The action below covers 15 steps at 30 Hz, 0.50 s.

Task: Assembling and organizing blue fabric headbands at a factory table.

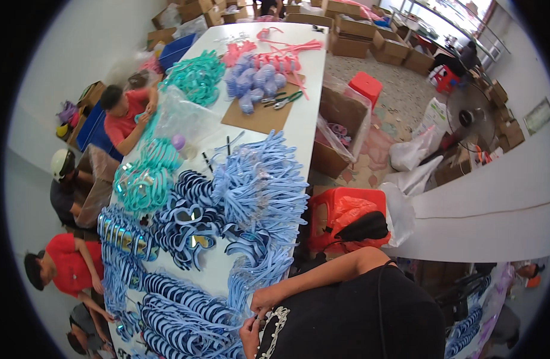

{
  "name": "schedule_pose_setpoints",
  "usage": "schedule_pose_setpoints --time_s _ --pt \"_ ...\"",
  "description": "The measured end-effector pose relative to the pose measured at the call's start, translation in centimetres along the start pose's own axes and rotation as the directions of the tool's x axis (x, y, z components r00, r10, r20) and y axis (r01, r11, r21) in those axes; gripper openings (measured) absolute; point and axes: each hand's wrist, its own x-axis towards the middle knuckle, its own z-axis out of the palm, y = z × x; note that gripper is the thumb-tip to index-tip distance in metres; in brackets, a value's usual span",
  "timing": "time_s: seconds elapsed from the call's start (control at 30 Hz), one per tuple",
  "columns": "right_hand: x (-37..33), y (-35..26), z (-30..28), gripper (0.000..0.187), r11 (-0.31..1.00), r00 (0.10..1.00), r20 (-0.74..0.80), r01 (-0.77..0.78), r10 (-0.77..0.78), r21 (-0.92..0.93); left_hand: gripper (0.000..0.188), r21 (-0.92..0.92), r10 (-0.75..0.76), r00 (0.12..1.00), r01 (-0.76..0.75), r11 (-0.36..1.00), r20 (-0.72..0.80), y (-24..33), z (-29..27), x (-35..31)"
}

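Observation:
Close in front of my black shirt, at the table's near edge, my two hands meet. My right hand (262,301) has its fingers drawn together, and my left hand (249,336) is closed just below it. What they pinch is small and mostly hidden by the fingers. A light blue strap seems to reach the left hand from the goggles beside it. Rows of blue and navy swim goggles (188,311) lie to the left of my hands. A thick bundle of light blue straps (260,179) is spread farther up the table.
Teal goggles (146,173), purple bundles (254,81) and pliers (285,100) on cardboard (257,119) lie on the white table (311,42). A person in red (128,116) works across it; others stand at left. A red stool (323,209) and open carton (337,128) stand at right.

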Motion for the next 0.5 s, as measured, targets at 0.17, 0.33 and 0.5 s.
schedule_pose_setpoints --time_s 0.17,0.33,0.5 --pt "-1.4 1.2 1.2 0.031 0.995 0.989 -0.115 0.085 -0.091 -0.059 0.038 0.021 0.008 0.997 -0.01 1.0 0.074 2.1 0.4 0.7" --pt "-1.1 1.3 2.6 0.031 0.996 0.966 -0.26 0.034 -0.012 0.079 0.026 0.057 0.099 0.987 -0.092 0.994 -0.128 -6.9 1.1 2.3" --pt "0.2 0.3 3.2 0.035 0.994 0.916 -0.388 -0.109 0.101 0.001 0.025 -0.03 0.032 0.985 -0.037 0.999 -0.17 -6.9 2.1 3.9"
